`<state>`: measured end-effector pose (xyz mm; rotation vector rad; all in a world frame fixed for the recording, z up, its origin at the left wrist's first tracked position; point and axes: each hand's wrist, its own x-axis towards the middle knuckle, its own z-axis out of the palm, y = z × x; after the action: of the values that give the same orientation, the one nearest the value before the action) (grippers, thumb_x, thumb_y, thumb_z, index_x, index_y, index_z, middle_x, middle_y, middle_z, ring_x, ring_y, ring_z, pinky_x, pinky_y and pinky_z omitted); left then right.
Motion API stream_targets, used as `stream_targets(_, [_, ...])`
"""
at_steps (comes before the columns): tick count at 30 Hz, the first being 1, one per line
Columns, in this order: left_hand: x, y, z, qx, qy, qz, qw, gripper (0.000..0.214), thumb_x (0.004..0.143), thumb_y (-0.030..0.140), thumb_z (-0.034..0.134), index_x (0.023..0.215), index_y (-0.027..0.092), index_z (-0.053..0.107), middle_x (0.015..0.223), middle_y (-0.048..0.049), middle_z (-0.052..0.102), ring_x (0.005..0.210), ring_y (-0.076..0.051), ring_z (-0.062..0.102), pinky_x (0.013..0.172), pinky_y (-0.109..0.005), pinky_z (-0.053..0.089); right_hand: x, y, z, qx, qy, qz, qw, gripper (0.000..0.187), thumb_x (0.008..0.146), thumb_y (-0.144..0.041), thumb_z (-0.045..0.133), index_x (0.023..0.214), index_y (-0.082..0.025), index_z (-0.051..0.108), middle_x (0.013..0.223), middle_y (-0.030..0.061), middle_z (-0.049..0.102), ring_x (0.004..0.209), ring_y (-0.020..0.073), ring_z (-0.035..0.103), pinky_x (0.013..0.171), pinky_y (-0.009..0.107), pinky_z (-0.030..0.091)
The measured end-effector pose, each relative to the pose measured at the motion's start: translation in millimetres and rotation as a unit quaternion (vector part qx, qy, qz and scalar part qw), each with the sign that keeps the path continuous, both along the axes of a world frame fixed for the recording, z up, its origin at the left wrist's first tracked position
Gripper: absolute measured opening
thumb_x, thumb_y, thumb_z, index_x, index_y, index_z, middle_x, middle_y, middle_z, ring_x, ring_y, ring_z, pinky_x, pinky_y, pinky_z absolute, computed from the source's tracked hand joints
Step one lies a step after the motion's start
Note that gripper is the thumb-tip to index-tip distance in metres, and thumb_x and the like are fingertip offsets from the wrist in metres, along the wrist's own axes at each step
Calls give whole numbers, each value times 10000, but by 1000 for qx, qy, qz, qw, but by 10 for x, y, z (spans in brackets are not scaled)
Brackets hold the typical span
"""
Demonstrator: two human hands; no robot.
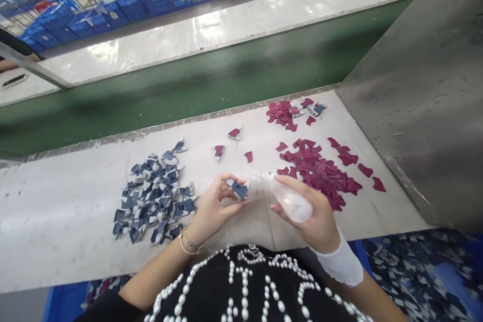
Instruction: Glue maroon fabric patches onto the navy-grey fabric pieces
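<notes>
My left hand (pixel 216 205) pinches a small blue-and-white plastic piece (pixel 240 189) between thumb and fingers, above the white tabletop. A translucent squeeze bottle (pixel 291 200) is gripped in my right hand (pixel 315 214), its narrow tip pointing up and left toward the piece but apart from it. Left of my left hand lies a heap of similar blue-and-white pieces (pixel 153 196). Beyond my right hand spreads a pile of flat maroon pieces (pixel 320 168). Two pieces with maroon on top, one of them this maroon-topped piece (pixel 219 151), and a loose maroon piece (pixel 248 156) lie ahead of my hands.
A green conveyor belt (pixel 188 80) runs behind the white table (pixel 56 201). To the right rises a grey metal panel (pixel 422 110). A smaller maroon pile (pixel 281 112) sits at the back. Below the table's front edge, a bin of blue-and-white pieces (pixel 411 276) stands at right.
</notes>
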<state>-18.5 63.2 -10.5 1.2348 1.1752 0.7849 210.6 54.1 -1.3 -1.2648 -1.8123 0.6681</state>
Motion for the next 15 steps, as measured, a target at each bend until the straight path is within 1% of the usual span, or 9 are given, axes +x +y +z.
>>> stream_targets(2, [40,-9,56,7,-2,-15,1000,451,810,247,754,1154,247,463,1206,-75,650,906,-164,687,817,-310,547,76,-37,138,-29,65,-11,997,397,860,-363,709,1237,-305,599,1161,51,720,1004,244,692,854,367,560])
stream_targets(4, [86,-21,108,8,-16,-23,1000,474,796,245,770,1155,252,460,1210,-71,645,854,-141,677,762,-278,547,113,-80,274,-76,120,-13,990,366,837,-346,730,1189,-335,630,1144,29,714,1014,245,686,876,381,559])
stream_targets(6, [127,-36,160,12,-26,-25,999,489,773,246,792,1138,251,466,1150,-52,652,781,-114,656,679,-238,534,116,-122,400,-115,135,-4,984,377,809,-336,752,1166,-337,630,1063,31,710,922,242,701,799,377,582])
stream_targets(7, [142,-43,188,17,-28,-27,999,483,766,246,797,1124,248,473,1107,-40,655,752,-104,644,642,-221,523,106,-138,457,-120,129,2,984,394,791,-326,765,1158,-332,624,1006,34,704,851,236,703,732,367,590])
stream_targets(9, [158,-57,246,38,-28,-37,998,451,764,233,796,1091,240,486,1027,-22,660,729,-97,633,605,-201,510,69,-161,552,-94,101,16,990,421,757,-318,781,1141,-320,606,881,28,682,692,216,680,580,336,577])
stream_targets(11, [158,-67,301,72,-20,-56,996,422,766,210,788,1069,229,496,992,-19,673,736,-103,642,614,-203,520,11,-164,621,-56,60,21,996,420,746,-330,773,1122,-309,587,786,11,662,568,194,639,458,310,535])
stream_targets(13, [148,-71,343,109,-1,-72,991,413,759,190,786,1063,217,508,986,-27,689,746,-113,654,634,-217,532,-57,-148,670,-16,20,10,1000,345,761,-372,732,1062,-303,579,743,-3,660,511,183,627,411,301,513])
stream_targets(15, [136,-71,368,127,19,-80,988,410,758,187,784,1067,212,516,1000,-38,698,755,-125,664,640,-234,534,-121,-113,710,30,-28,-1,999,239,786,-387,681,976,-294,570,735,-3,673,524,188,656,421,299,528])
